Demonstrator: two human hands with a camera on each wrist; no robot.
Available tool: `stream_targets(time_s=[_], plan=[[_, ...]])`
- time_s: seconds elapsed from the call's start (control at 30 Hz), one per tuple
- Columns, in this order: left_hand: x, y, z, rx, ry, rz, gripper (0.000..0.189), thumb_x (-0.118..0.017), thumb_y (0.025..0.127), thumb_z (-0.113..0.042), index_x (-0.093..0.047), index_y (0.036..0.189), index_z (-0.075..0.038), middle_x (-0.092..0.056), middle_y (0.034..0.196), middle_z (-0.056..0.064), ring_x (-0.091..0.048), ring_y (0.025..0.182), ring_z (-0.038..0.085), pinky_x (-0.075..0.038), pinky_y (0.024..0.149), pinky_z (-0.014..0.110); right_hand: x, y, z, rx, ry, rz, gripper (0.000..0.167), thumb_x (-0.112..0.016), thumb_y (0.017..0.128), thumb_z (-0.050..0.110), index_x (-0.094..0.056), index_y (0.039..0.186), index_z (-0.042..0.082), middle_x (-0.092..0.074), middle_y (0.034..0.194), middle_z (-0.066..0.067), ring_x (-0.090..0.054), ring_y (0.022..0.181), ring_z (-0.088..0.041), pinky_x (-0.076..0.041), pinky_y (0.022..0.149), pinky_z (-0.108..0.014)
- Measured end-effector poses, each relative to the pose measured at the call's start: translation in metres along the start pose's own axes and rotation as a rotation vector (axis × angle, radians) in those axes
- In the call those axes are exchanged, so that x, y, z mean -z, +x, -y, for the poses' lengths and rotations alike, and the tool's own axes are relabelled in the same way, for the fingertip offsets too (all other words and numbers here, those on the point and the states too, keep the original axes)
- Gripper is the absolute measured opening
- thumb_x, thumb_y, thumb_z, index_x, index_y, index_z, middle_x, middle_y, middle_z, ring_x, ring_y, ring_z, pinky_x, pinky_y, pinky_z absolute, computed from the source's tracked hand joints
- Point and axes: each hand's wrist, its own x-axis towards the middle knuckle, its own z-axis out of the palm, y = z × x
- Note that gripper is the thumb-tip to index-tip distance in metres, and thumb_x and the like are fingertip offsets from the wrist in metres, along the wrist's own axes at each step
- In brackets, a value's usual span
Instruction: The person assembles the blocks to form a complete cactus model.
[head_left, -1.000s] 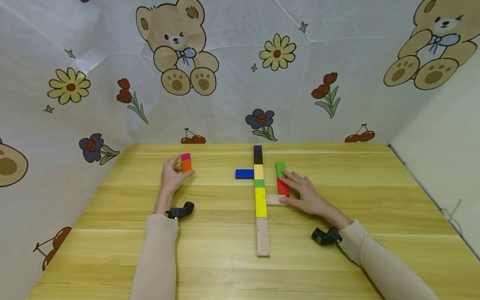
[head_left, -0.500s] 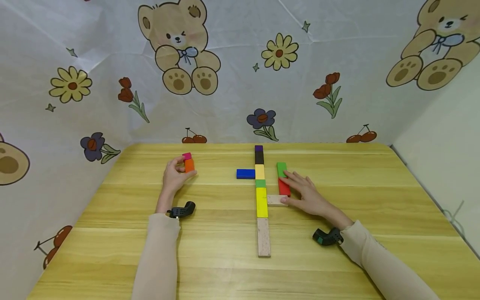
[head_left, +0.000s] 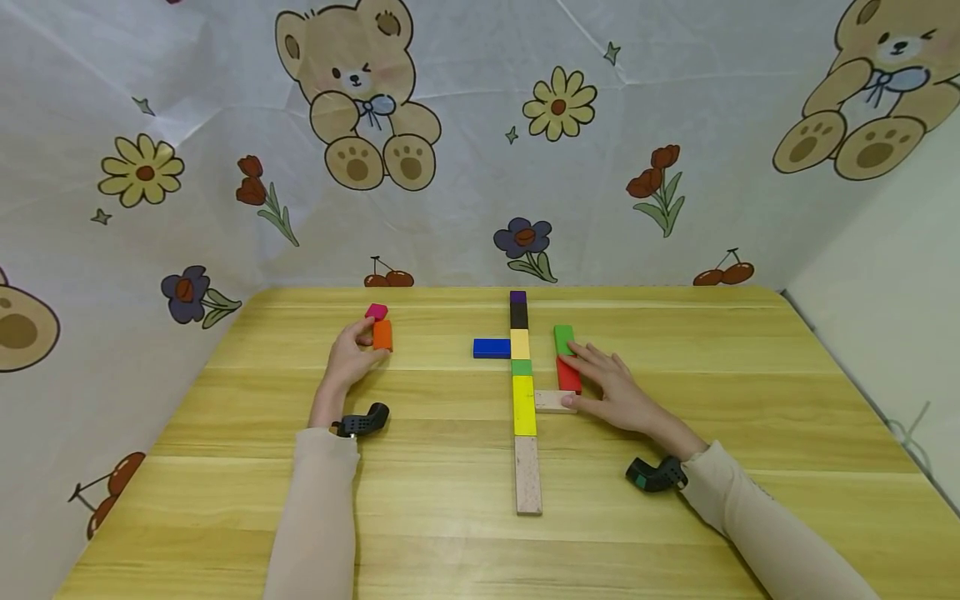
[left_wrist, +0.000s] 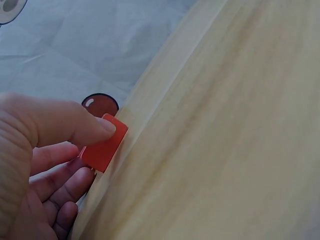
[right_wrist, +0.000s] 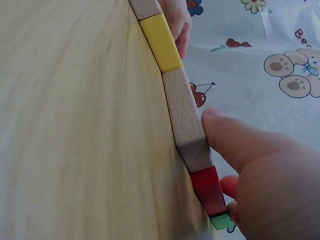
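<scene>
In the head view my left hand [head_left: 350, 354] holds an orange block [head_left: 382, 336] between thumb and fingers at the far left. The left wrist view shows the thumb on this orange block [left_wrist: 104, 147], the fingers curled below. A small pink block [head_left: 377, 312] lies turned at an angle just beyond it. My right hand [head_left: 611, 385] rests over a red block [head_left: 567, 375], its thumb at a short plain wooden block [head_left: 551, 402] and its fingers by a green block [head_left: 563, 338]. The right wrist view shows that thumb against the wooden block [right_wrist: 184, 105].
A column of blocks runs down the middle: purple [head_left: 518, 297], black [head_left: 519, 315], cream [head_left: 519, 343], small green [head_left: 521, 367], yellow [head_left: 524, 405] and long wooden [head_left: 528, 475]. A blue block [head_left: 491, 348] adjoins its left side. Behind the table hangs a patterned cloth [head_left: 465, 100].
The orange block has shifted slightly right and straightened in my left hand. The pink block has turned and now sits askew from it. My right hand stays in place.
</scene>
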Motion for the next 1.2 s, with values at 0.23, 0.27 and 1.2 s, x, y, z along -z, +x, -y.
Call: stream_targets(time_s=[0.23, 0.27, 1.2], plan=[[0.001, -0.001, -0.001, -0.029, 0.006, 0.01, 0.069, -0.069, 0.086, -0.003, -0.039, 0.148, -0.002, -0.048, 0.135, 0.022, -0.046, 0.114, 0.033, -0.039, 0.089, 0.035, 0.0, 0.0, 0.0, -0.005, 0.0, 0.004, 0.07, -0.071, 0.088, 0.037, -0.045, 0.147, 0.008, -0.028, 0.16, -0.016, -0.016, 0.147, -0.046, -0.002, 0.115, -0.068], [0.001, -0.001, -0.001, -0.031, 0.007, 0.01, 0.069, -0.069, 0.086, -0.003, -0.04, 0.148, -0.002, -0.048, 0.135, 0.022, -0.046, 0.114, 0.033, -0.039, 0.089, 0.036, 0.0, 0.0, 0.001, -0.006, 0.0, 0.004, 0.07, -0.071, 0.088, 0.037, -0.045, 0.147, 0.008, -0.028, 0.16, -0.016, -0.016, 0.147, -0.046, -0.002, 0.115, -0.068], [-0.01, 0.002, -0.01, 0.002, -0.125, -0.048, 0.065, -0.077, 0.082, -0.005, -0.052, 0.141, -0.006, -0.062, 0.107, 0.015, -0.054, 0.089, 0.017, -0.044, 0.071, 0.016, 0.001, 0.0, 0.0, -0.005, -0.013, 0.007, 0.07, -0.07, 0.089, 0.038, -0.044, 0.147, 0.008, -0.028, 0.16, -0.017, -0.017, 0.147, -0.046, -0.003, 0.115, -0.068]])
